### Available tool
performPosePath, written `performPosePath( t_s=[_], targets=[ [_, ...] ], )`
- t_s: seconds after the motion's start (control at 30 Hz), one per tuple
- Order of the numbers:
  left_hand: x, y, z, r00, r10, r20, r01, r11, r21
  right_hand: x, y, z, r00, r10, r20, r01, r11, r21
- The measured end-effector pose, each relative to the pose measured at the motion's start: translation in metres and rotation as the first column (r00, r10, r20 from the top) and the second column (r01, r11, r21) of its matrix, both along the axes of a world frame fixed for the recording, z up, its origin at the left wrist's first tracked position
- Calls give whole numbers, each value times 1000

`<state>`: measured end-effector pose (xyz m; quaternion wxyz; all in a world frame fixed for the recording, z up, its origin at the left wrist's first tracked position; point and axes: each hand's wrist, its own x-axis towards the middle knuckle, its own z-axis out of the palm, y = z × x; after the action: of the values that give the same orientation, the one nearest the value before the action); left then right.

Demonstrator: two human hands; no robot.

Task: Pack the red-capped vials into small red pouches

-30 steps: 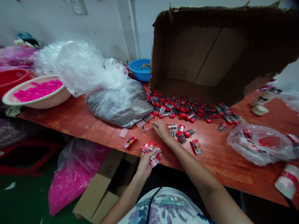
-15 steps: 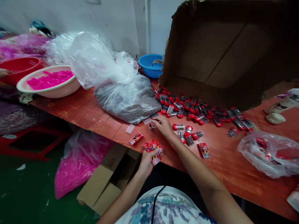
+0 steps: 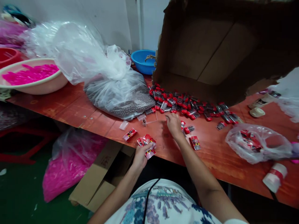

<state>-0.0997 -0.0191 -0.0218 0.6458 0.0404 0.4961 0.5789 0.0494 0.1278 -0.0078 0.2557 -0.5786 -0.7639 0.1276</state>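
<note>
My left hand (image 3: 140, 155) is closed around a small fan of red printed cards (image 3: 146, 140) at the table's front edge. My right hand (image 3: 174, 125) hovers over or rests on the table, its fingers curled together; what they hold, if anything, is too small to make out. To its left lie clear plastic pieces (image 3: 123, 125) and a small clear container (image 3: 144, 121) with something dark in it. A red printed packet (image 3: 130, 134) lies left of the cards, another red packet (image 3: 195, 142) right of my right wrist. Behind my hands spreads a heap of red-capped clear bottles (image 3: 184, 104) with dark contents.
A large cardboard box (image 3: 217, 56) opens toward me above the bottles. A knotted bag of dark beads (image 3: 123, 93), a blue basin (image 3: 142, 60) and a cream basin (image 3: 42, 88) of pink pieces stand along the red table (image 3: 219, 161). At right lies a clear bag (image 3: 233, 140) with red packets.
My right hand has moved right, away from the small clear container, which stays on the table. My left hand still holds the cards. The view has shifted to the right.
</note>
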Motion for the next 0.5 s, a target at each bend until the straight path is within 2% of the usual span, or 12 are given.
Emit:
performPosePath(
  t_s=[0.07, 0.17, 0.33, 0.43, 0.5],
  targets=[
    [2, 3, 2, 1000, 2, 13, -2, 1000, -1, 20, -1, -3, 985, -42, 165, 52, 997, -55],
    [7, 8, 7, 1000, -3, 28, 3, 1000, -14, 36, -3, -6, 966, 11, 258, 19, 994, -112],
    [19, 15, 15, 998, -32, 52, 32, 999, 5, 42, -2, -9, 941, 179, 289, -145, 980, -137],
    [25, 18, 21, 997, -27, 68, 27, 1000, 8, 43, -5, -8, 940, 196, 280, -175, 980, -100],
    [27, 19, 25, 997, -15, 73, 16, 1000, -12, 43, -13, -6, 961, 182, 210, -174, 983, -54]
  ],
)
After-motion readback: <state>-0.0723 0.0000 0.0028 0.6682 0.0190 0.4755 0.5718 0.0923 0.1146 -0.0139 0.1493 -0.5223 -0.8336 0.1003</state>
